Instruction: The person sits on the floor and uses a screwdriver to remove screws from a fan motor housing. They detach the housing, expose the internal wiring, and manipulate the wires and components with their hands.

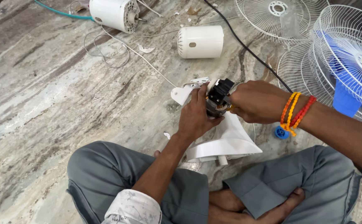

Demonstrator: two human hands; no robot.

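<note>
On a marbled stone floor (56, 95), a small fan motor (217, 98) is gripped above a white housing (230, 141) by the left hand (197, 116); it is pinched by the right hand (257, 101) fingers.

No pkgs, labels, signs or screens in view.

To the left of the left hand (195, 118), the marble floor (52, 103) lies open, crossed only by thin white wires (106, 54). Ahead, a white motor cover (200, 41) and a white motor (114, 14) block the way. On the right, stacked fan grilles (314, 45), a blue blade (351, 79) and a black cable (247, 49) crowd the right hand (257, 101).
</note>
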